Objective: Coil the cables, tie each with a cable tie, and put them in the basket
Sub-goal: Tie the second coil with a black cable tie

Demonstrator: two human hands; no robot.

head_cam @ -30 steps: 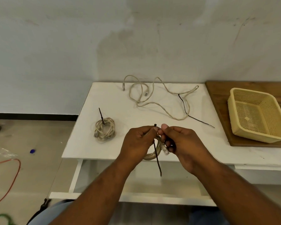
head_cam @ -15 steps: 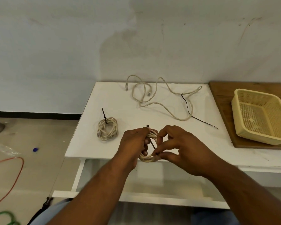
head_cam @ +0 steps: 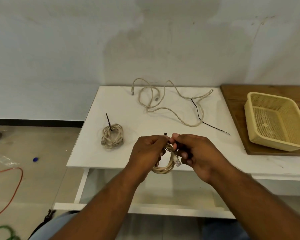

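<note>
both hands meet low in the centre of the frame, over the near edge of the white table (head_cam: 128, 110). the left hand (head_cam: 149, 149) has its fingers curled round the coiled cable (head_cam: 164, 168), thumb and forefinger closing up by the small black head of the cable tie (head_cam: 165, 134). the right hand (head_cam: 196, 151) pinches the tie's thin tail just beside that head, its other fingers curled against the coil. a clear plug (head_cam: 177, 161) dangles between the two palms.

the cable looks light, soft and springy – loops like these will likely spread the moment the grip eases, so the hold belongs on the bunched strands right where the tie crosses them, not on the free lower arc. the tie is thin, smooth and a bit stiff; its tail is probably slippery, so it wants a firm pinch near the head and a straight pull while the other hand braces the head.

left of centre a tied coil (head_cam: 112, 135) lies on the table, its tie tail sticking up. a loose cable (head_cam: 163, 104) sprawls across the upper middle, with a spare tie (head_cam: 211, 125) lying across it. the basket (head_cam: 275, 118) sits at the right edge on a wooden board (head_cam: 232, 94) – no cables in it yet, well apart from the hands.
</note>
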